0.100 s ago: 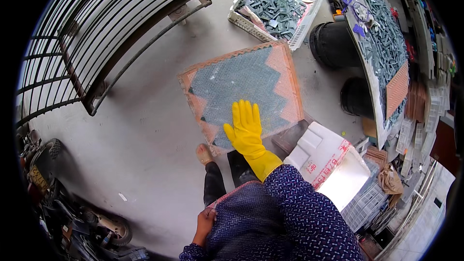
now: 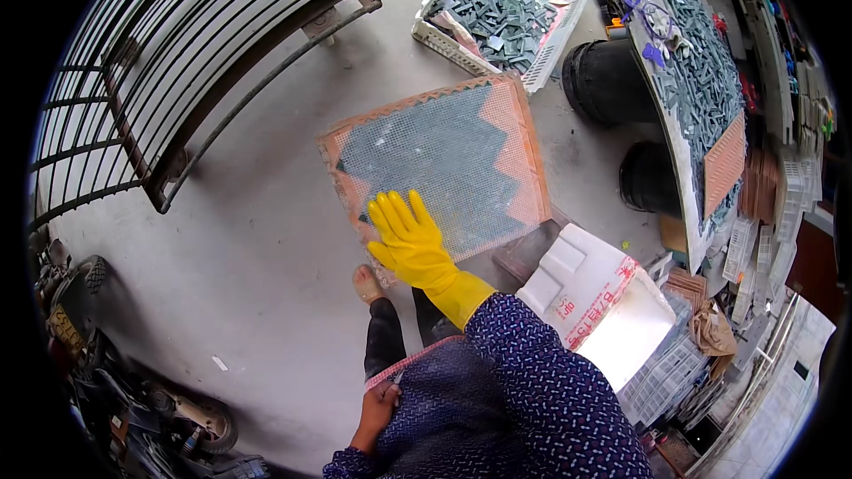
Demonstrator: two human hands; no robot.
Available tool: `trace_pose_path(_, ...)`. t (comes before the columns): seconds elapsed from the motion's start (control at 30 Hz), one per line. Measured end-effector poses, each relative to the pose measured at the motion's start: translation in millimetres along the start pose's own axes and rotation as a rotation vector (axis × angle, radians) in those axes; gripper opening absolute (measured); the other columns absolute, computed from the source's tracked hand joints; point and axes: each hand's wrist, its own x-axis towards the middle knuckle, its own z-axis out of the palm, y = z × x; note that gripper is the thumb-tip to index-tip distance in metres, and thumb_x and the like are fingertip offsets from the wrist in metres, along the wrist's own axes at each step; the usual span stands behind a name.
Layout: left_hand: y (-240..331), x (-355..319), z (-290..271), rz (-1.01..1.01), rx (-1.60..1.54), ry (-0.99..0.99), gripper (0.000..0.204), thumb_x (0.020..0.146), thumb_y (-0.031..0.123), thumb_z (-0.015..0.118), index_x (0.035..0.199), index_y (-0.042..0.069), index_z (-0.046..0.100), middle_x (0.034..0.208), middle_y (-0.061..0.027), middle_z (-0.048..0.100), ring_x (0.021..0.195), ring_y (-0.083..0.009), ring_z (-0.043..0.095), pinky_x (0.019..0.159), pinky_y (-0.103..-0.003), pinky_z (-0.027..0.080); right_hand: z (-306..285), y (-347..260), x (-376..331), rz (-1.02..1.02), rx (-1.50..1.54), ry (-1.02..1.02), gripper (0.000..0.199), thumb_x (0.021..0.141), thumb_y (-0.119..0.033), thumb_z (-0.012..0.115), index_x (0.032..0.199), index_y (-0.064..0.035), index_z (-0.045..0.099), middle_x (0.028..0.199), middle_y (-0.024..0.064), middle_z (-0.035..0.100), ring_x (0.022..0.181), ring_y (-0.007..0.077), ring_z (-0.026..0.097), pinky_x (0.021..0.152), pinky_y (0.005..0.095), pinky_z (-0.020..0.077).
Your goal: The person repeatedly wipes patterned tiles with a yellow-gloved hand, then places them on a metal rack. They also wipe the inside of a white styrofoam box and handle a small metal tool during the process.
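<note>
My right hand (image 2: 408,244), in a yellow rubber glove, lies flat with its fingers stretched out on the near left part of a square panel (image 2: 426,155). White mesh covers the panel's grey-green zigzag pattern and its orange-pink side areas, and an orange rim shows along its far and right edges. Bare, my left hand (image 2: 380,401) is closed at my waist, gripping the edge of a dark apron (image 2: 439,395) with pink trim. Its fingertips are partly hidden.
Beyond the panel stands a white crate (image 2: 568,27) of small grey tile strips. More strips cover a tabletop (image 2: 701,80) at right, above black buckets (image 2: 603,80). A white foam box (image 2: 586,288) sits nearby. At left are a metal rack (image 2: 248,89) and a motorbike (image 2: 191,417).
My gloved right hand has slid left and slightly toward me across the mesh. My left hand stays at the apron, and the whole view has shifted a little.
</note>
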Motion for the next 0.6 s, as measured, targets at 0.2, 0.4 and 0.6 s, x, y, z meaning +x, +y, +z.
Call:
trace_pose_path(0.2,21,5,-13,-0.002,0.104,-0.005,0.025,0.087,0.019,0.049,0.074,0.000,0.058,0.056,-0.0032,0.053,0.054,-0.0117,0.049,0.054,-0.027,0.040,-38,58,29,0.240,-0.020,0.205,0.059,0.084,-0.034,0.054,0.131,-0.0031,0.038,0.134,0.0187,0.037,0.126,0.0348,0.031,0.108,0.0430,0.0185)
trace_pose_path(0.4,28,2,-33,0.008,0.132,0.026,0.027,0.088,0.021,0.048,0.071,0.002,0.056,0.058,0.0004,0.051,0.054,-0.0084,0.045,0.053,-0.024,0.036,-40,63,-58,0.560,-0.107,0.127,0.063,0.084,-0.033,0.054,0.134,-0.0029,0.031,0.139,0.0212,0.029,0.129,0.0371,0.026,0.109,0.0439,0.0137)
trace_pose_path(0.6,38,7,-15,0.055,0.183,-0.045,0.025,0.088,0.020,0.049,0.073,0.001,0.057,0.057,-0.0018,0.052,0.053,-0.0098,0.048,0.052,-0.026,0.038,-48,87,-59,0.660,-0.080,0.220,0.063,0.085,-0.032,0.053,0.135,-0.0016,0.030,0.139,0.0218,0.028,0.129,0.0380,0.025,0.108,0.0457,0.0126)
